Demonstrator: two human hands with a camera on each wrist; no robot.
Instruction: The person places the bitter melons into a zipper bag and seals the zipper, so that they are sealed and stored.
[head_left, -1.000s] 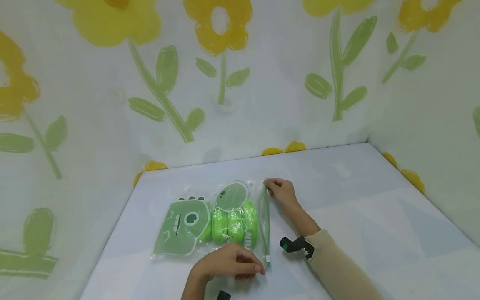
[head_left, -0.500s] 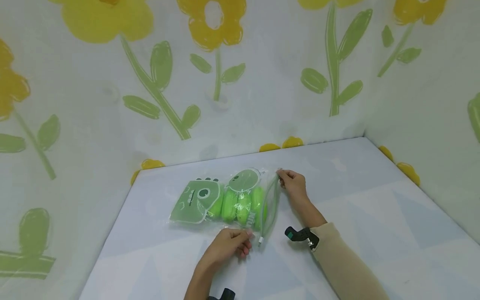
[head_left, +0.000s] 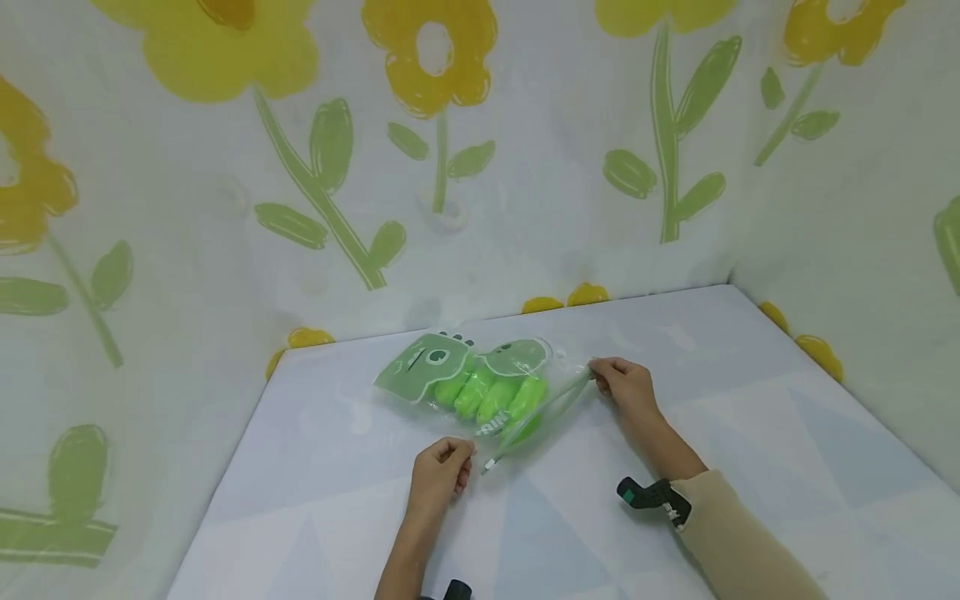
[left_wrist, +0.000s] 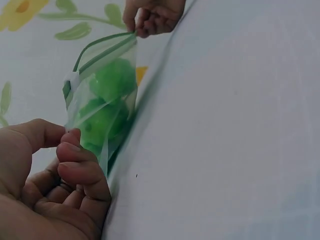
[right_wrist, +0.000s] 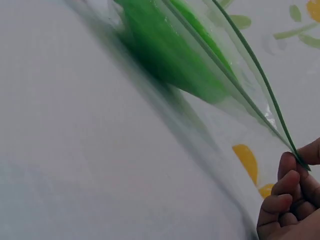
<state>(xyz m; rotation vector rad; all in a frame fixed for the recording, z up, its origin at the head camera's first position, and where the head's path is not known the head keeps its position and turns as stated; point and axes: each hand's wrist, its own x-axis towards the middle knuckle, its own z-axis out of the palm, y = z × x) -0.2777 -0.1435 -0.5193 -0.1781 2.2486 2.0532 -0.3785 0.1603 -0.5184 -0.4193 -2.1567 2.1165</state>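
Note:
A clear slider zip bag (head_left: 427, 367) printed with a green cartoon creature lies on the table, its mouth end towards me and to the right. Several bright green, plump bundles (head_left: 487, 396) fill it. My right hand (head_left: 630, 392) pinches the far corner of the mouth between thumb and fingers. With thumb and index finger, my left hand (head_left: 438, 475) pinches the bag's near side edge, just below the white slider (left_wrist: 71, 79). Between the hands the two green zip strips (right_wrist: 235, 77) stand apart, so the mouth gapes.
The pale table (head_left: 322, 517) has a faint triangle pattern. Behind it rises a white wall (head_left: 517, 233) with painted yellow flowers, and another stands along the right side. Black wrist cameras are on both wrists, the right one (head_left: 645, 496) by a beige sleeve.
The bag has moved away from me and turned, its mouth end swinging towards the near right. My right hand has gone further right with its corner; my left has shifted to the bag's near side edge.

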